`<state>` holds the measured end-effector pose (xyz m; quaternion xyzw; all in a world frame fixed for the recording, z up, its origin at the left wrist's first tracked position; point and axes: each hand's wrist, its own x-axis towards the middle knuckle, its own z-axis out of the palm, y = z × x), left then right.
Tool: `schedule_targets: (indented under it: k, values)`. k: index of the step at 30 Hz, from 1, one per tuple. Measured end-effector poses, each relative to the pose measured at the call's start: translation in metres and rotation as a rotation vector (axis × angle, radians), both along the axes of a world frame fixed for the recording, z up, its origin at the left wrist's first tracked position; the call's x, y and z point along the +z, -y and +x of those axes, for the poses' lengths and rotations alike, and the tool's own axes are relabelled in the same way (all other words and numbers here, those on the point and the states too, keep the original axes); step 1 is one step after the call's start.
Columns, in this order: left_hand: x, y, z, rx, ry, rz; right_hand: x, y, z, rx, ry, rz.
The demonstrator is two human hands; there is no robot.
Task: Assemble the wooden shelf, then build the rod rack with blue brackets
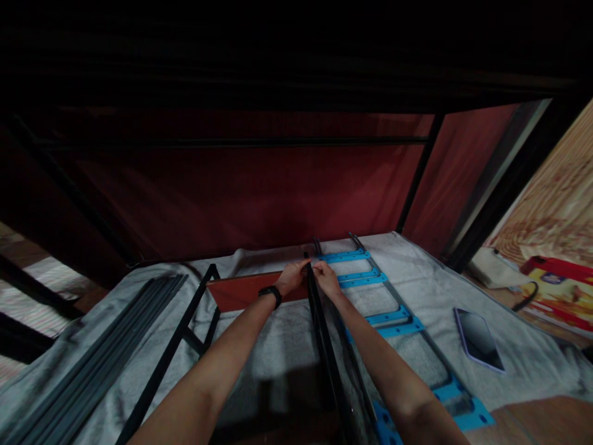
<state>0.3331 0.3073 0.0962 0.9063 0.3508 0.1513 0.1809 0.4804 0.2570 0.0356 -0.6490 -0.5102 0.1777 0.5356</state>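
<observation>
Both hands meet at the far end of a black metal upright [327, 352], fingers pinched together on its top where it touches the edge of a reddish-brown board [241, 292]. The left hand [291, 278], a dark watch [271, 294] on its wrist, closes over the joint from the board's side; the right hand [325, 277] pinches from the other side, thumb and fingertips pressed on something too small and too dim to make out. The two hands touch or nearly touch, so neither is clearly the nearer to the joint.

The upright's long axis runs straight away from the person, from between the forearms up to the grip; the board lies crosswise to it, stretching left from the hands and standing on its long edge. It is flat, narrow and matte, its face catching what little light there is.

Just right of the hands lies a ladder-like black frame with blue brackets [384, 318], its rails running roughly parallel to the upright. A second black frame [185, 334] lies to the left, and beyond it a bundle of dark rails [106, 352]. All rest on a grey cloth [278, 346]. A phone [477, 339] lies face up well to the right. Dark red panels in a black frame [278, 191] close off the view behind.
</observation>
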Motion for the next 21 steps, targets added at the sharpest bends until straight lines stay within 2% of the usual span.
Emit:
schedule_targets:
  k: [13, 21]
  values:
    - [-0.0075, -0.0048, 0.0005, 0.005, 0.017, 0.001, -0.0074, -0.0022, 0.0005, -0.019, -0.016, -0.020]
    - [-0.0052, -0.0029, -0.0001, 0.003, 0.030, -0.013, -0.0052, -0.0037, 0.0008, -0.021, -0.045, -0.041]
